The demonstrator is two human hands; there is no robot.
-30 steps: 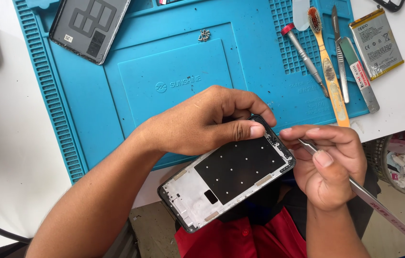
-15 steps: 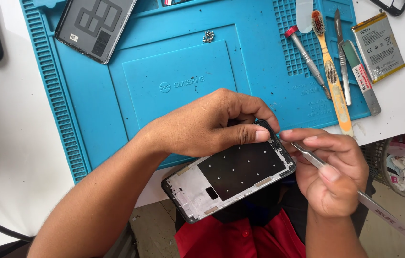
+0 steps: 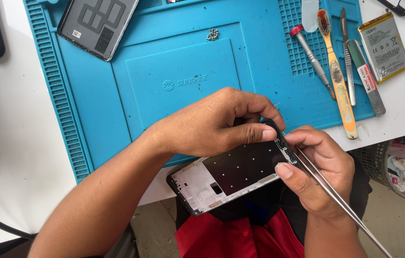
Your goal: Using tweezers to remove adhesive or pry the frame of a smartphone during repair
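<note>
My left hand [image 3: 212, 126] clamps the phone frame [image 3: 233, 174] steady; my right hand [image 3: 315, 167] pinches the tweezers [image 3: 341, 203], so I should work gently at the top corner.

**Phone frame in hand, tweezers at the top edge**

Left hand [image 3: 212, 124] grips the opened phone frame [image 3: 231, 174] over the table edge, thumb pressed on its upper end. Right hand [image 3: 317, 167] pinches metal tweezers [image 3: 341, 200], tips touching the frame's top corner. On the blue repair mat [image 3: 164, 71]: a dark back cover [image 3: 96, 25], tiny screws [image 3: 212, 34], a screwdriver [image 3: 311, 59] and a yellow brush [image 3: 339, 76]. A battery [image 3: 383, 47] lies just beside the mat.
</note>
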